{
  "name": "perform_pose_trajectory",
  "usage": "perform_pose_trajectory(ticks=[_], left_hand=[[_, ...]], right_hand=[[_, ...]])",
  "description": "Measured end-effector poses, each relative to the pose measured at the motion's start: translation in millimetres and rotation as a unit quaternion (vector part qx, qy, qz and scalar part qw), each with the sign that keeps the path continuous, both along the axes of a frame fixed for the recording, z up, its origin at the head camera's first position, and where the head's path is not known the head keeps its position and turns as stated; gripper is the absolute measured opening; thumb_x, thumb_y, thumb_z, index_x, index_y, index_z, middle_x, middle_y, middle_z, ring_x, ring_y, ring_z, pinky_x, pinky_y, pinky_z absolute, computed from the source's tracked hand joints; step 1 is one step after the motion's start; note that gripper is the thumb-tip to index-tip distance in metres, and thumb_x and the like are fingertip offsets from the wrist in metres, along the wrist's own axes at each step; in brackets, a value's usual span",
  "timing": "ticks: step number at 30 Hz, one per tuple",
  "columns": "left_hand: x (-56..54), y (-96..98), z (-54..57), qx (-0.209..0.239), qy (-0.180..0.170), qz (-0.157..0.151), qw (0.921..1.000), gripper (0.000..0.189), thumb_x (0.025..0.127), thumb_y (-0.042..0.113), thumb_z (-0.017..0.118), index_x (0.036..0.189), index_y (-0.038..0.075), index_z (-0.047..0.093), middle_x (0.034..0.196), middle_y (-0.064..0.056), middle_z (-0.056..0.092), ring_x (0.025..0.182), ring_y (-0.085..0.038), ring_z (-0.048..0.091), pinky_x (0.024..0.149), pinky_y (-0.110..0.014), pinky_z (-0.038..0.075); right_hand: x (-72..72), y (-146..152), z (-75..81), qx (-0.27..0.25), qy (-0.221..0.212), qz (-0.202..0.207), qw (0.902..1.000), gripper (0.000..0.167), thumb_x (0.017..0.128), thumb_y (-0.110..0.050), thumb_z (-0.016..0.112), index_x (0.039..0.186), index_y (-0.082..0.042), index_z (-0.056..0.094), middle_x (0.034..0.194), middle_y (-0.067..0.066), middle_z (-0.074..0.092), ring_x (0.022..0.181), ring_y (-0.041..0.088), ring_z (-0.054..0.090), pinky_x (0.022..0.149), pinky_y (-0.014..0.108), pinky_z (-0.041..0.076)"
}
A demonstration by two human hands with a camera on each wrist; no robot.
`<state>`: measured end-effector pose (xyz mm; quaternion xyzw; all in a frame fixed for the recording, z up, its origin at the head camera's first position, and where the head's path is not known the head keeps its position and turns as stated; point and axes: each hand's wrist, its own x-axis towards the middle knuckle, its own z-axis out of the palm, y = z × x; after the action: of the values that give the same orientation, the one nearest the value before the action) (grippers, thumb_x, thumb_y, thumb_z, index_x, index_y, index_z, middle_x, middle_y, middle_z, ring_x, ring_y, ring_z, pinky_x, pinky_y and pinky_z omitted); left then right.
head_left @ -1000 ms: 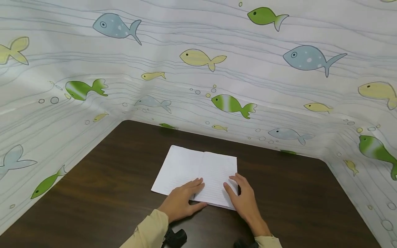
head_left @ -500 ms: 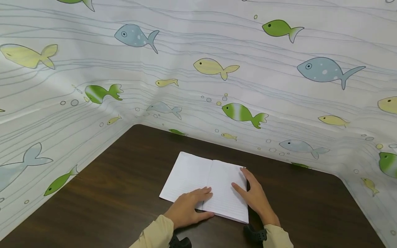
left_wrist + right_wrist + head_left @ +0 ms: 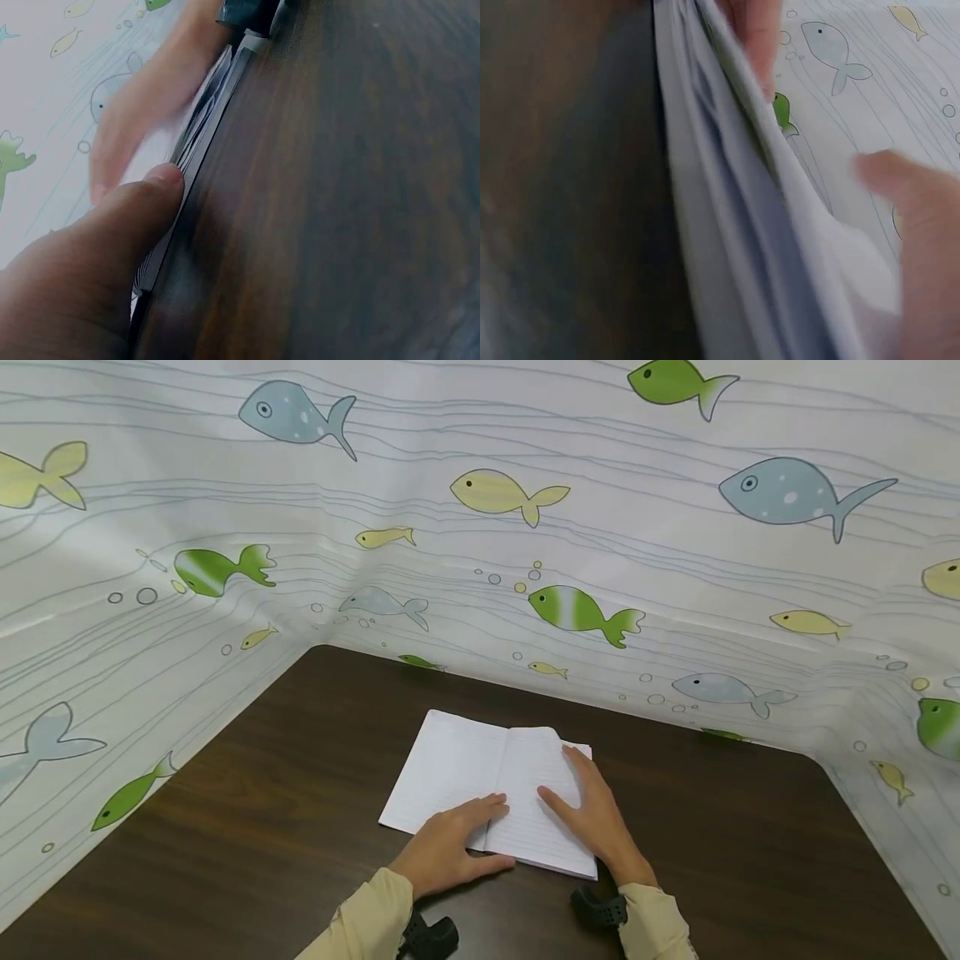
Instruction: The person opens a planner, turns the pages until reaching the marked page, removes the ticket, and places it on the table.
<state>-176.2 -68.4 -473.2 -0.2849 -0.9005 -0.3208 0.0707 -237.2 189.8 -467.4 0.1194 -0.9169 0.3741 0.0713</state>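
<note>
An open lined notebook [image 3: 457, 760] lies on the dark wooden table, its pages white. My left hand [image 3: 453, 843] rests flat across its lower middle, fingers over the fold. In the left wrist view the left thumb [image 3: 161, 184] touches the notebook's bottom page edges. My right hand [image 3: 596, 814] is at the right-hand page, fingertips at its upper right edge, thumb spread apart over the paper. The top page's upper right corner [image 3: 551, 733] is lifted and bent leftward. In the right wrist view, page edges [image 3: 735, 172] stand fanned apart, and the right thumb [image 3: 892, 176] is blurred.
A white sheet printed with fish [image 3: 585, 610] walls in the back and both sides of the brown table [image 3: 285, 768]. Black wrist devices [image 3: 431, 935] sit below both hands, by the cream sleeves [image 3: 367, 918].
My right fingers shift leftward over the page's upper right edge, and the page corner now lifts. The left hand stays on the notebook. The head view shifts slightly.
</note>
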Motion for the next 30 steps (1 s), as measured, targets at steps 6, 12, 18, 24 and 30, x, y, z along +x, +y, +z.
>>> perform_pose_trajectory(ticks=[6,12,18,24,30], left_hand=[[0.0,2.4,2.0,0.01,-0.003,0.002,0.9999,0.068,0.091,0.051,0.077,0.144,0.012,0.061,0.152,0.001,0.056,0.139,-0.018,0.054,0.114,-0.04,0.045],[1.7,1.5,1.6,0.007,-0.012,0.007,0.9999,0.069,0.091,0.052,0.077,0.146,0.013,0.06,0.153,0.002,0.055,0.14,-0.018,0.053,0.115,-0.041,0.044],[2.1,-0.4,1.2,0.0,-0.001,0.006,1.0,0.068,0.091,0.052,0.076,0.144,0.012,0.061,0.153,0.001,0.055,0.14,-0.019,0.052,0.114,-0.042,0.045],[0.2,0.1,-1.5,-0.021,0.012,0.004,0.9997,0.069,0.093,0.056,0.072,0.145,0.012,0.061,0.154,0.0,0.054,0.14,-0.02,0.052,0.113,-0.043,0.046],[1.5,0.6,-2.7,-0.03,-0.01,0.015,0.9994,0.089,0.092,0.061,0.07,0.157,0.006,0.043,0.159,-0.006,0.047,0.143,-0.023,0.049,0.115,-0.044,0.044]], right_hand=[[7.8,-1,3.1,-0.123,0.041,-0.061,0.9897,0.056,0.1,-0.025,0.07,0.15,-0.008,0.051,0.153,0.017,0.051,0.136,0.032,0.051,0.114,0.048,0.043],[15.1,-2,2.5,-0.212,0.047,-0.122,0.9685,0.055,0.098,-0.009,0.072,0.148,-0.005,0.051,0.146,0.015,0.056,0.092,0.015,0.066,0.077,0.008,0.049],[22.3,-6,3.8,-0.239,0.044,-0.173,0.9544,0.064,0.095,-0.011,0.076,0.152,-0.008,0.045,0.137,0.017,0.064,0.094,0.026,0.072,0.073,0.01,0.051],[26.1,-8,4.8,-0.249,0.046,-0.182,0.9503,0.055,0.099,-0.015,0.072,0.149,-0.009,0.05,0.092,0.018,0.075,0.063,0.005,0.062,0.061,0.017,0.047],[35.4,-12,6.3,-0.277,0.057,-0.109,0.9531,0.046,0.112,-0.027,0.048,0.155,-0.011,0.047,0.119,0.021,0.068,0.09,0.01,0.06,0.074,0.015,0.046]])
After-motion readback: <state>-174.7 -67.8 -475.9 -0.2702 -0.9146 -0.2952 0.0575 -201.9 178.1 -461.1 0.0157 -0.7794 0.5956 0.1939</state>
